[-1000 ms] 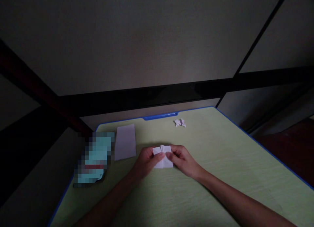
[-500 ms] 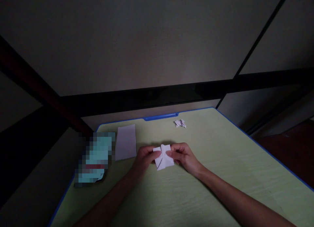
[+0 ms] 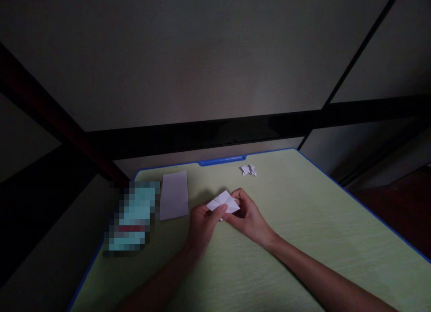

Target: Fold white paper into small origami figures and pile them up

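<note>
A small folded piece of white paper [image 3: 222, 199] is held above the table, its face turned like a diamond with crease lines on it. My left hand [image 3: 203, 220] grips it from the left, thumb pressed on the top face and fingers underneath. On the other side my right hand [image 3: 248, 215] pinches its right and lower edge between thumb and fingers. The undersides of the paper and some fingertips are hidden.
A small folded white paper figure [image 3: 248, 170] lies near the table's far edge. White paper sheets [image 3: 174, 195] lie at left, beside a blurred-out teal package [image 3: 133, 213]. The pale table [image 3: 303, 204] has a blue rim and a blue handle [image 3: 222, 160] by the wall.
The folded paper has been turned from a roughly square position to a diamond one. My left thumb now lies across its face, and my right thumb has moved to the lower edge.
</note>
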`<action>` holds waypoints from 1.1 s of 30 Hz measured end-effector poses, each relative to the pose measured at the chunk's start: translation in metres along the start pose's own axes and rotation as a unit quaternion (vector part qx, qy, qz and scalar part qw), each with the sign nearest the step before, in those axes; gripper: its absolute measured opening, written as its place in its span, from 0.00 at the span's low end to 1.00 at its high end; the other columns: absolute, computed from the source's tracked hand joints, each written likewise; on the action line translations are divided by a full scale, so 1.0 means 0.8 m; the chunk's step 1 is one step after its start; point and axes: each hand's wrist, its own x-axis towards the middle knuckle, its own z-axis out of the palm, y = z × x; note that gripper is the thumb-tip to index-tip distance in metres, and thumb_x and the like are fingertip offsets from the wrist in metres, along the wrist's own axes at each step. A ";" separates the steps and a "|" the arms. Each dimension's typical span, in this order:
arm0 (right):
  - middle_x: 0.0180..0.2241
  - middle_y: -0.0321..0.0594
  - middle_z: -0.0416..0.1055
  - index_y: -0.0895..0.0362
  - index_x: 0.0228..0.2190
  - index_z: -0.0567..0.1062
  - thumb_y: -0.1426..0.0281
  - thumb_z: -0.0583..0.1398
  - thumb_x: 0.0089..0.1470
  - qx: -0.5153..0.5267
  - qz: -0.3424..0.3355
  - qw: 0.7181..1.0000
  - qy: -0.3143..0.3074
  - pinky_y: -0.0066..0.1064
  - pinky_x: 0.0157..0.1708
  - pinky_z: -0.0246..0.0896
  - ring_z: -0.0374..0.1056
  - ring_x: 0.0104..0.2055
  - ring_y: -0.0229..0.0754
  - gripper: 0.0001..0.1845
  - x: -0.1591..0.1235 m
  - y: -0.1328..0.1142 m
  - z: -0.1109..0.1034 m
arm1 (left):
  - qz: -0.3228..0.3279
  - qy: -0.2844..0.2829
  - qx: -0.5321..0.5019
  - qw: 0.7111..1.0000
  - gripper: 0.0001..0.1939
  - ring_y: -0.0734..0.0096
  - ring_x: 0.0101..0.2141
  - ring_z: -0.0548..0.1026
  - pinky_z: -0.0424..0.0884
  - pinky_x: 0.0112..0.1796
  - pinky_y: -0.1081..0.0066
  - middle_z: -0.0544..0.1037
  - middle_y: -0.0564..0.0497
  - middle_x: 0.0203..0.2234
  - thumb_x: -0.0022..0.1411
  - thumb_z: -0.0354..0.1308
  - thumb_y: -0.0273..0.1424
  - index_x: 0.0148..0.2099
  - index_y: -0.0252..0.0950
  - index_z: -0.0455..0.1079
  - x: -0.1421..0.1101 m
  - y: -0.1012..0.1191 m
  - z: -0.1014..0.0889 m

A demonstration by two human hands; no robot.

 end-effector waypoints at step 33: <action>0.28 0.38 0.62 0.57 0.27 0.69 0.70 0.59 0.42 -0.049 -0.078 0.995 -0.027 0.26 0.25 0.54 0.58 0.28 0.35 0.06 0.003 -0.002 -0.021 | -0.085 -0.070 0.000 0.994 0.11 0.79 0.16 0.60 0.52 0.18 0.77 0.67 0.55 0.12 0.39 0.60 0.34 0.22 0.28 0.68 0.008 0.002 -0.014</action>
